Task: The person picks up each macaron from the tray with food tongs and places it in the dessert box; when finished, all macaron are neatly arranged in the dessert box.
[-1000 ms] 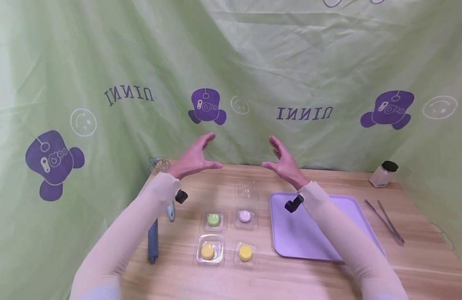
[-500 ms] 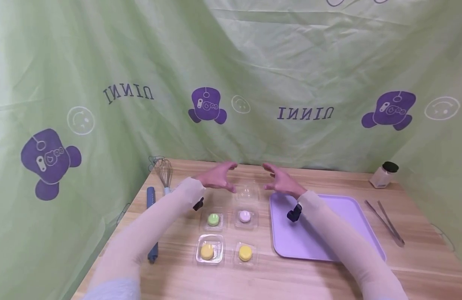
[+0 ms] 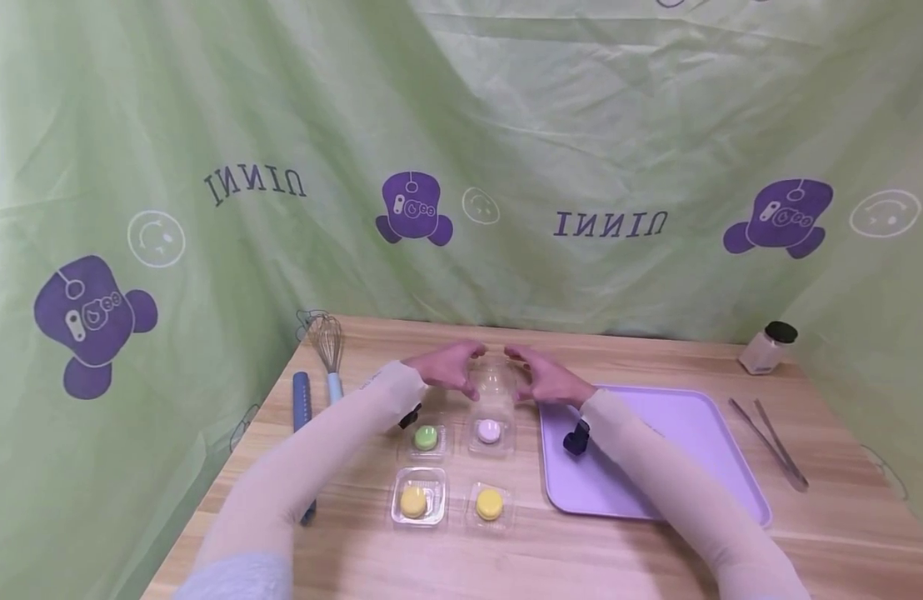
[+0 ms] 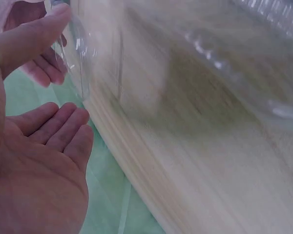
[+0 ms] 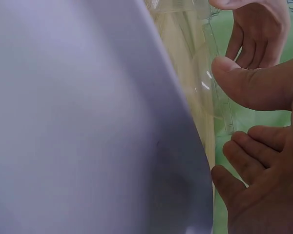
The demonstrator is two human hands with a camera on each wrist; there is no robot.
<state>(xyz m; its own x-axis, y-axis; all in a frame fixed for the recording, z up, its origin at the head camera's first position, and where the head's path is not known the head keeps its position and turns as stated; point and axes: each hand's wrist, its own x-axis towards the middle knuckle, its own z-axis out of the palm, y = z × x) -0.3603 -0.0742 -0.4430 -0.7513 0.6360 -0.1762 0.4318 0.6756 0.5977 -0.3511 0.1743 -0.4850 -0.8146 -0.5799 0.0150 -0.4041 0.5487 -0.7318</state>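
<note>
A clear plastic lid with a rounded dome lies at the back middle of the wooden table. My left hand is at its left side and my right hand at its right, palms facing. In the left wrist view, the left thumb overlaps the domed lid, with the fingers extended below. The right wrist view has the thumb and fingers spread around the lid's edge. Closest in front is a pale pink macaron in a clear plastic tray, beside a green macaron in another.
Nearer the front, an orange-yellow macaron and a yellow macaron sit in clear trays. A purple tray lies under the right forearm. Metal tongs and a black-lidded jar are right; a whisk and blue rod left.
Both hands have come down from above the back of the table and drawn together around the clear lid. The left moved right, uncovering the whisk. The macarons stay put.
</note>
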